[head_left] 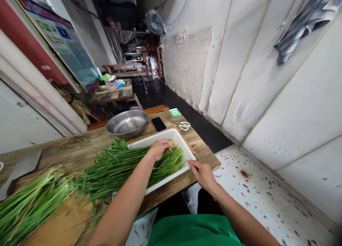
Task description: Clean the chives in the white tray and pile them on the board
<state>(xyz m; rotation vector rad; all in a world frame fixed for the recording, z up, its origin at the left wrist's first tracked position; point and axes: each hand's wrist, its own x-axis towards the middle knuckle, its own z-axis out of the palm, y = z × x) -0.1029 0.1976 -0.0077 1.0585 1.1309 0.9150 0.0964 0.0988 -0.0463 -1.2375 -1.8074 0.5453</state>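
A thick bunch of green garlic chives (117, 171) lies in a white plastic tray (190, 151), its leafy ends spilling over the left side. Above the tray, a thin yellowish blade (180, 151) stretches between my two hands. My left hand (159, 150) pinches its upper end over the chives. Near the tray's right corner, my right hand (203, 174) grips the lower end between thumb and forefinger. More chives (32, 203) are heaped on a brown cutting board (60, 224) at the lower left.
A cleaver (25, 167) rests at the table's left. Behind the tray are a steel basin (127, 123), a black phone (159, 124), scissors (184, 125) and a green QR-code card (175, 112). The wooden table's edge (216, 164) runs along the right.
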